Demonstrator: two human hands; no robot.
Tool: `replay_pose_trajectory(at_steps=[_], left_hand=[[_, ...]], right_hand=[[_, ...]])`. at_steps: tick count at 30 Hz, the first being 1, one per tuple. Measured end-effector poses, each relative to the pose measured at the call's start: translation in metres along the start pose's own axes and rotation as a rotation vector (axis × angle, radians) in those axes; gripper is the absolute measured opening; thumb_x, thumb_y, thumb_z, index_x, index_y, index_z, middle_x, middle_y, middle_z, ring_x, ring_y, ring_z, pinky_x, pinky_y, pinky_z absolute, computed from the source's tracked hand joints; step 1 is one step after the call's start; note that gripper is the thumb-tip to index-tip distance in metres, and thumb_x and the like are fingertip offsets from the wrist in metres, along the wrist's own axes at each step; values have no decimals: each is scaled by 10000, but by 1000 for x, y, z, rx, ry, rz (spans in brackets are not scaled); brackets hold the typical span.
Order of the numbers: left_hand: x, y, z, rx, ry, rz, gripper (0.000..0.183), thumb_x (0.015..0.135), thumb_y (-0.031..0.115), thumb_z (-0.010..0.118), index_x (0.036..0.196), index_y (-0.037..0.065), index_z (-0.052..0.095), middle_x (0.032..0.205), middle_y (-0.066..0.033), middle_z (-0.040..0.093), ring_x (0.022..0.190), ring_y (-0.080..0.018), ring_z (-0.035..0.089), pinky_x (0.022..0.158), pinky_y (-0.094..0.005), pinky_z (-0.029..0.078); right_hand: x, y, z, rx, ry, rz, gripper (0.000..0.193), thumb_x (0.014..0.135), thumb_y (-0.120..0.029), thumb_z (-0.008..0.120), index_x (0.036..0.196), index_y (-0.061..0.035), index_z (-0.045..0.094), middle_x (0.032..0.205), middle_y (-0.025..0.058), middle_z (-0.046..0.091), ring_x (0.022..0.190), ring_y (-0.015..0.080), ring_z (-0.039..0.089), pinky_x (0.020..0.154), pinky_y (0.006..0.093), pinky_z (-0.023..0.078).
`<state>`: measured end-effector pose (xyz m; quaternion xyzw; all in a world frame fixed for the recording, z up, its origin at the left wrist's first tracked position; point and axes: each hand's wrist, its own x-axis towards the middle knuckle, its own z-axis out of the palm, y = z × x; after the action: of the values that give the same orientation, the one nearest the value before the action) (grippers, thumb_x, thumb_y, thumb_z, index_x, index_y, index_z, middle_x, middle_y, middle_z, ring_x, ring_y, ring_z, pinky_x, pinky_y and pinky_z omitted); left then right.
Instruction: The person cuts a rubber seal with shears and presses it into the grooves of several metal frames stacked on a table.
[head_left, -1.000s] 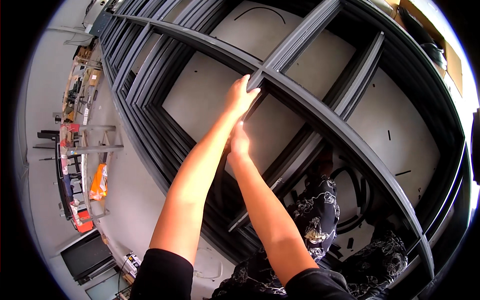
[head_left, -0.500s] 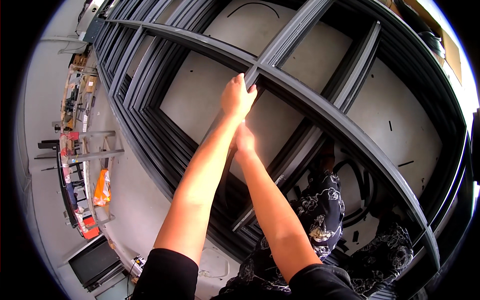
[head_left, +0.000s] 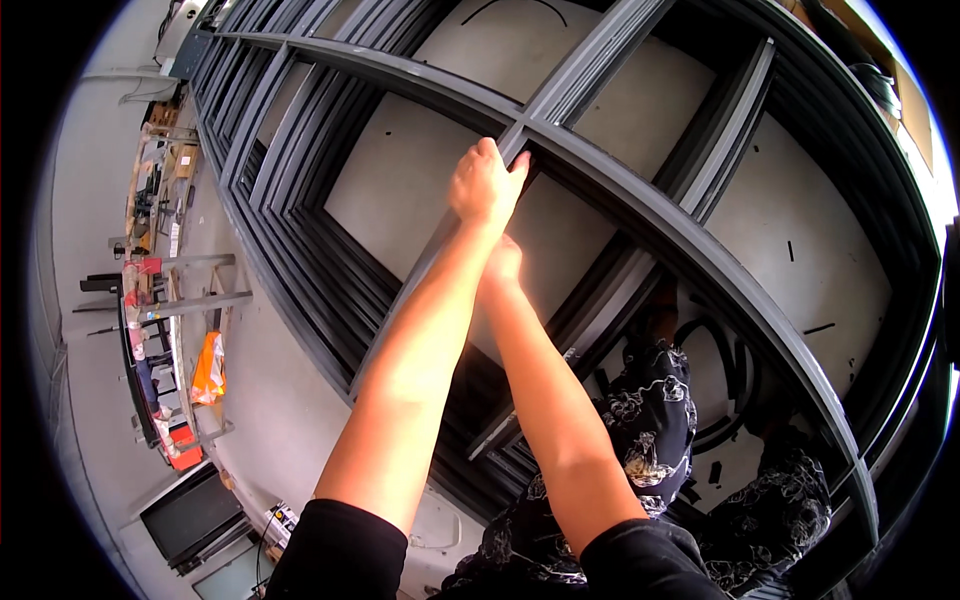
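Observation:
A large dark grey metal frame (head_left: 690,240), its bars crossing in a grid, lies in front of me on top of several similar frames. My left hand (head_left: 487,188) is closed round a bar just below a crossing, its thumb on the right side. Just below it and partly behind my left forearm, my right hand (head_left: 503,264) is closed like a fist. Its fingers are mostly hidden, and I cannot see what they hold. The gripped bar (head_left: 390,325) runs down to the left from under my hands.
More stacked frames (head_left: 310,250) extend to the left and far side. Thin black strips (head_left: 818,328) and coiled black strip (head_left: 735,375) lie on the pale floor. Leftward are a rack (head_left: 190,305) with an orange bag (head_left: 209,370) and a dark screen-like panel (head_left: 192,515). My patterned trouser legs (head_left: 655,420) are among the bars.
The view has shifted slightly. My left hand keeps its place by the crossing, while my right hand has moved a little up the bar towards it.

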<state>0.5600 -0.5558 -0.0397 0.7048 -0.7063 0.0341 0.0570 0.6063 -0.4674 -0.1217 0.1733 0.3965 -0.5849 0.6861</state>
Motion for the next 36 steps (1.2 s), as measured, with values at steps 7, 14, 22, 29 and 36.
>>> replay_pose_trajectory(at_steps=[7,14,22,29,36], left_hand=[[-4,7,12,-31,83,186,472,838,482,723,970,66,543,968,-109,659,953,-289,662,786,-415,566],[-8,-5,11,-26,58,114,428,845,416,731,970,57,536,955,-107,642,976,-278,644,840,-387,542],[-4,-15,17,-23,58,147,425,862,400,718,983,47,515,964,-131,642,945,-307,653,798,-425,548],[-22,32,10,-133,108,334,488,859,418,719,1109,44,529,1006,-136,643,998,-319,633,829,-441,519],[-36,-32,12,52,59,70,436,869,443,705,1010,67,534,975,-107,658,962,-296,649,816,-434,519]], right_hand=[[47,28,-26,-196,-14,-344,233,1052,-188,456,1038,21,558,925,91,656,745,184,631,671,341,549],[-25,-9,8,238,-73,28,164,995,-139,531,1090,-6,521,1009,88,626,829,199,631,739,360,556],[-127,116,-34,-945,-113,-789,374,965,-324,607,1169,-16,548,1092,111,644,951,231,636,829,344,529],[-42,186,-112,-976,-262,-711,413,890,-366,630,1134,-33,628,1030,156,699,869,318,682,751,390,558],[-107,190,-97,-1304,-670,-506,519,970,-401,500,1363,-62,505,1352,119,568,1208,253,555,1000,346,455]])
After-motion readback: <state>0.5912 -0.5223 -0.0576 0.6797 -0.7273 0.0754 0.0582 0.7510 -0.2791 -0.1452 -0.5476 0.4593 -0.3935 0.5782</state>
